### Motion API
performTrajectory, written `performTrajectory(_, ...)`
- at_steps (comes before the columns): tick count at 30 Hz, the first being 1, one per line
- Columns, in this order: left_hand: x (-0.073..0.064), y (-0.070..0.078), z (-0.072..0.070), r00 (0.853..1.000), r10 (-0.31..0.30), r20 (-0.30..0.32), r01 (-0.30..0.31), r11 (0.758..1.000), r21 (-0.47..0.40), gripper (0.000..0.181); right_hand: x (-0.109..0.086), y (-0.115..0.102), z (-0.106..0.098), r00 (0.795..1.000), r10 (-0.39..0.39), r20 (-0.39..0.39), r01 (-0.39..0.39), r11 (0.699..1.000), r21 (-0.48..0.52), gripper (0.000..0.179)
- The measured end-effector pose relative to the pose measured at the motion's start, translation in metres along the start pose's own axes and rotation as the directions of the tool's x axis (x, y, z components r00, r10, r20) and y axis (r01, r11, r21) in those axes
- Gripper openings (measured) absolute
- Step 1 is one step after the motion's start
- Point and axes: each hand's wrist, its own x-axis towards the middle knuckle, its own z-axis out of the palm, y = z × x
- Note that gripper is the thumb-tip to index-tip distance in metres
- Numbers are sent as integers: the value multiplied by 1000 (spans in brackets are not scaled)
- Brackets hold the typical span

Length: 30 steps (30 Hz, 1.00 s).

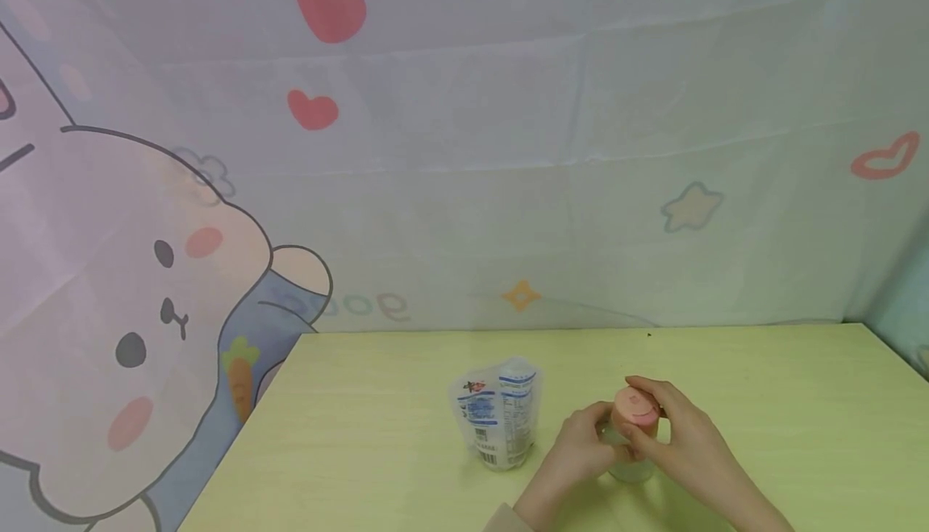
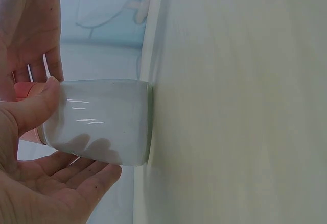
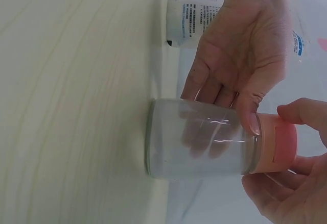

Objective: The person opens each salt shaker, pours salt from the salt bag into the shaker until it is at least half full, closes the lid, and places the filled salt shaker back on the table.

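Note:
A clear glass jar stands upright on the table, topped by a pink-orange lid. My left hand holds the jar's body near its neck, thumb on one side and fingers round the other. From the right, my right hand grips the lid between thumb and fingers. The right wrist view shows the see-through jar with the left hand's fingers visible behind the glass. No contents can be made out in it. In the left wrist view, the left thumb lies across the jar's upper end.
A translucent printed plastic pouch with blue lettering and a barcode stands left of the hands. The pale yellow-green table ends at a cloth backdrop printed with hearts and a cartoon rabbit.

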Motion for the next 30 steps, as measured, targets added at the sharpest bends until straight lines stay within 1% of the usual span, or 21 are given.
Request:
performTrajectory(4,0,0,1,1000,-8,-11,8,1000,5,45,0,1,0,1000,26,3,-26,999,25,61)
performTrajectory(8,0,0,1,1000,-2,-26,3,1000,8,44,1,1,0,999,44,-3,-43,998,43,62)
performTrajectory(17,0,0,0,1000,4,-10,-4,1000,8,45,0,-1,1,1000,27,-12,-26,999,22,58)
performTrajectory(25,0,1,-1,1000,-4,1,4,1000,-3,47,0,-1,1,1000,5,2,-5,1000,21,59)
performTrajectory(30,0,1,0,1000,-7,-10,7,1000,5,44,0,-1,0,999,36,15,-37,998,57,64)
